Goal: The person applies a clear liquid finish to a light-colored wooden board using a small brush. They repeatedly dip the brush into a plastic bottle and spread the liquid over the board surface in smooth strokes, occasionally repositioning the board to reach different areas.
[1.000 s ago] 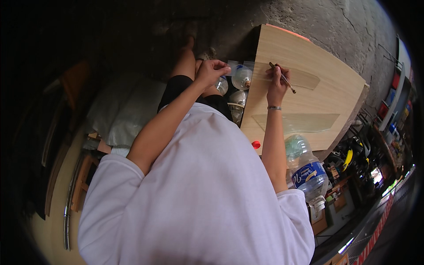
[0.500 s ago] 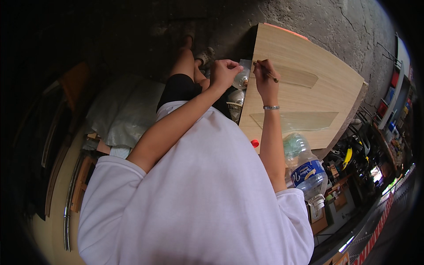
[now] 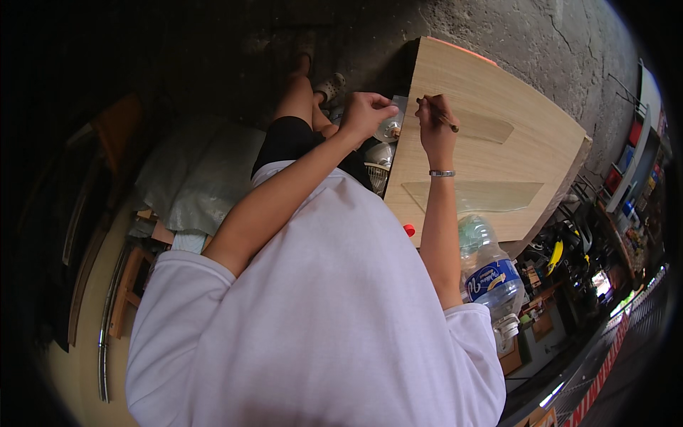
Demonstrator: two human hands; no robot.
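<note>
My left hand (image 3: 366, 117) pinches the edge of a small clear sheet (image 3: 401, 104), glass or plastic, held by the left edge of a wood-grain board (image 3: 484, 78). Over that board, my right hand (image 3: 435, 135) is closed around a slim brown pen-like tool (image 3: 454, 129); its tip is too small to make out. A narrow gap separates the tool from the sheet. Two clear, glass-like strips lie on the board: the far strip (image 3: 494, 129) right of my right hand, the near strip (image 3: 501, 196) beside my right forearm.
A large clear bottle (image 3: 494, 279) with a blue label lies by my right elbow. A red cap (image 3: 409, 230) sits at the board's near left edge. Below the board's left edge are a basket (image 3: 377, 176) and clear containers. Plastic sheeting (image 3: 192, 171) lies at left.
My right hand has shifted slightly right with the tool, widening the gap to the clear sheet. The left hand has moved a little right, still pinching the sheet.
</note>
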